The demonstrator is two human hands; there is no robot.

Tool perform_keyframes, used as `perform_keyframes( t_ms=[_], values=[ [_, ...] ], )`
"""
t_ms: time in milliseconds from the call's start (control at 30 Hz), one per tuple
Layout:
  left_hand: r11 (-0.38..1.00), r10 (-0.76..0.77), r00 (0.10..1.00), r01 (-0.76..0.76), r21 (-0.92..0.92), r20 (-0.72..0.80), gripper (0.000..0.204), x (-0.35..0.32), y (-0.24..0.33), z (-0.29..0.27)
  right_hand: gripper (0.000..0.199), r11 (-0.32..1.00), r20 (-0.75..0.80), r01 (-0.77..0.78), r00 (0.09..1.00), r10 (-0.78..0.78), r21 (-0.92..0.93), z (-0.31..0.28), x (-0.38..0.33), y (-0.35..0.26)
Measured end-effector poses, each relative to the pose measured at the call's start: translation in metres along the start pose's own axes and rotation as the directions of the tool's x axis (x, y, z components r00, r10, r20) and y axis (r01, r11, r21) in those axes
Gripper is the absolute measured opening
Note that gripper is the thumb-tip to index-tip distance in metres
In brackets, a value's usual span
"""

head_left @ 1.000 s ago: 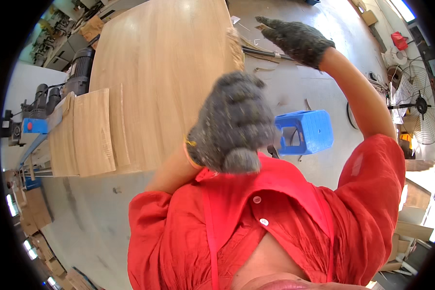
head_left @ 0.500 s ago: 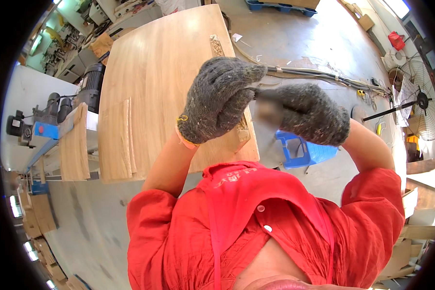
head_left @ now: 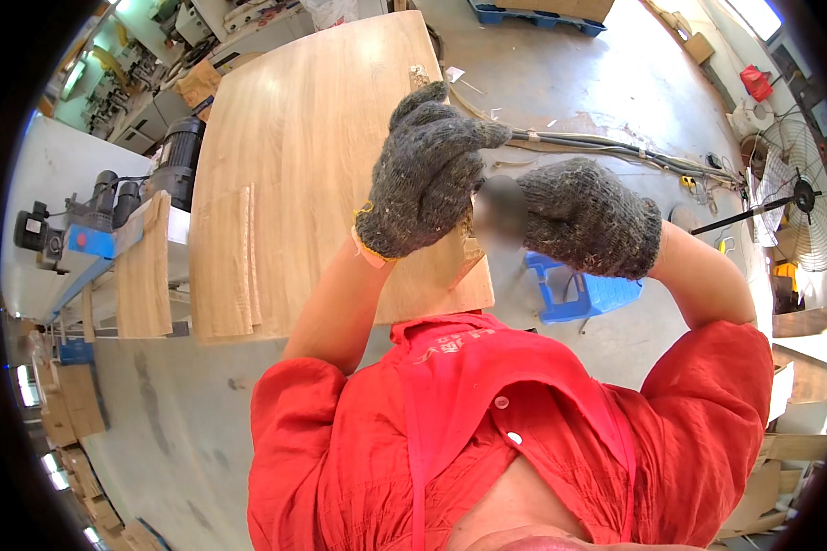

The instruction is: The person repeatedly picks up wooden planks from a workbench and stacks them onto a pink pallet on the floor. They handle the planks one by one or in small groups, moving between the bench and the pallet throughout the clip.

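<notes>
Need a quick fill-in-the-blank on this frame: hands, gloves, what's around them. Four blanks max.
1. Both hands, the left hand and the right hand, wear grey knitted ____.
2. The plastic stool on the floor below the right hand is ____ in colour.
3. The person's shirt is ____.
4. The large board behind the left hand is made of ____.

Missing words: gloves; blue; red; wood
</notes>
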State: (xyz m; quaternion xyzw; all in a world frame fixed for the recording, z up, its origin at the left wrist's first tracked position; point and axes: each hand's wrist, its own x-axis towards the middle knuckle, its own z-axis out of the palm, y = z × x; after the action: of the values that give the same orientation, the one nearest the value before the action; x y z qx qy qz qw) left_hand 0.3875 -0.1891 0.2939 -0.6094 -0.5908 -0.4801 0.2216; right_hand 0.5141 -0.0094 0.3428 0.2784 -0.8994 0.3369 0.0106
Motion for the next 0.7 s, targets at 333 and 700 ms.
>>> perform_keyframes(
  t_ms=[333,700],
  values=[
    [0.992,-0.107,0.981,0.095,-0.083,-0.16,0.016,-0.013,-0.004,0.005,0.031,0.982,0.198,-0.187,0.962,0.19,-0.034,-0.007,0.013,-0.03],
    [0.998,0.064,0.997,-0.063,-0.014,0.048,0.027,0.008,-0.012,-0.011,0.033,0.915,0.132,0.332,0.942,-0.309,-0.229,0.002,0.021,0.007]
  ],
)
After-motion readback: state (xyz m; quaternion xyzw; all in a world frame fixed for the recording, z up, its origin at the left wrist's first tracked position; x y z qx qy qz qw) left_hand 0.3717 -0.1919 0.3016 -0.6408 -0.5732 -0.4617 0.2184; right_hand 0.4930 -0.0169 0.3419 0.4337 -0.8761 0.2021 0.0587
